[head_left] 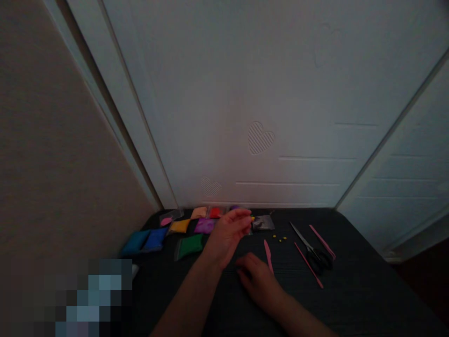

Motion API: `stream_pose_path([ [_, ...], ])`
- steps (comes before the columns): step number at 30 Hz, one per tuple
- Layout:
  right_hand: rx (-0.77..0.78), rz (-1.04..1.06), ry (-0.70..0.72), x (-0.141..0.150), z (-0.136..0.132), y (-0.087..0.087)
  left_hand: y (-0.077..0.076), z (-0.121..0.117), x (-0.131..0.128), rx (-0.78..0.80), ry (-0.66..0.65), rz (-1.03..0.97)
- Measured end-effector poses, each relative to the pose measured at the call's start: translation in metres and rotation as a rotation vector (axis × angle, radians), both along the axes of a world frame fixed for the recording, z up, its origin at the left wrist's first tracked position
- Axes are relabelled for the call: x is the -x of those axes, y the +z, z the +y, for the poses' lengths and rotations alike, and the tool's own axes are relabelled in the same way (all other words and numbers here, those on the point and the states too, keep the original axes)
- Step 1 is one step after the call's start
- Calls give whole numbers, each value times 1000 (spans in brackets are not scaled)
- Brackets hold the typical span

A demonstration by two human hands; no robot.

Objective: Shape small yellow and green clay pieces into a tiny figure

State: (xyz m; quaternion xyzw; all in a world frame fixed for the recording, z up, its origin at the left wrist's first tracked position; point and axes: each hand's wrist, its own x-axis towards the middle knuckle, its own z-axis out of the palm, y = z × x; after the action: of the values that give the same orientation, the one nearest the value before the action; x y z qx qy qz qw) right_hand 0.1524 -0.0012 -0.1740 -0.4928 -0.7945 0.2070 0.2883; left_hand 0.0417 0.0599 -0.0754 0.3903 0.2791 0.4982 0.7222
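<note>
My left hand [226, 236] is raised over the dark table, its fingertips closed on a small yellow piece [252, 219], perhaps modelling clay. My right hand [257, 281] rests low on the table with loosely bent fingers, a gap showing between thumb and forefinger; I see nothing in it. Right beside it lies a pink plastic knife [268, 255], partly covered by the hand. Several tiny yellow bits [279, 240] are scattered on the tabletop farther right.
Packets of coloured clay line the back left, among them a green packet [190, 245], a blue packet [155, 239] and a yellow packet [179, 227]. A grey packet [263, 223] lies behind my left hand. On the right are black-handled scissors [314, 252] and pink sticks [308, 265].
</note>
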Motion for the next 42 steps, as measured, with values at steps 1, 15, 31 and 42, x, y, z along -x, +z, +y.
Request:
stream_pose_path([
  [1, 3, 6, 1, -1, 0, 0, -4, 1, -3, 3, -5, 14],
  [15, -27, -48, 78, -7, -2, -5, -47, 3, -15, 85, 3, -12],
  [31, 83, -23, 30, -2, 0, -7, -103, 6, 51, 267, 89, -137],
  [42, 123, 68, -71, -3, 3, -8, -104, 13, 50, 318, 42, -167],
])
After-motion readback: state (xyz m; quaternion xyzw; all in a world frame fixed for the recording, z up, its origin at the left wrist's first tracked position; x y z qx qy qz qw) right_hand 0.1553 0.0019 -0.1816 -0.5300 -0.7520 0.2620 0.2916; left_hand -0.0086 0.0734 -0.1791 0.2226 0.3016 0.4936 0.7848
